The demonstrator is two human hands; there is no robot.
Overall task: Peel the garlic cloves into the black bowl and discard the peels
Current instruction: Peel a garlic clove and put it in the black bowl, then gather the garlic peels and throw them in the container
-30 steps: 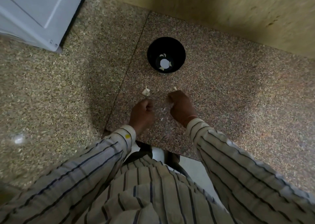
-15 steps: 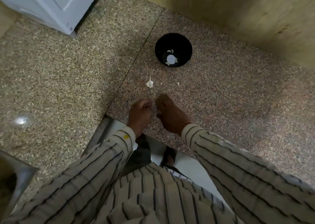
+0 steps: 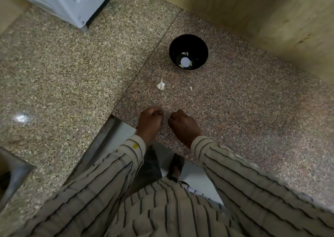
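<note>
At the near edge of a speckled granite surface (image 3: 253, 110), seen from the head camera, a person's left hand (image 3: 150, 123) and right hand (image 3: 184, 126) curl into loose fists close together, probably gathering peels; what they pinch cannot be told. Beyond them lies a white, papery garlic piece (image 3: 160, 85), and the black bowl (image 3: 198, 43) holds a few pale peeled cloves (image 3: 184, 53).
</note>
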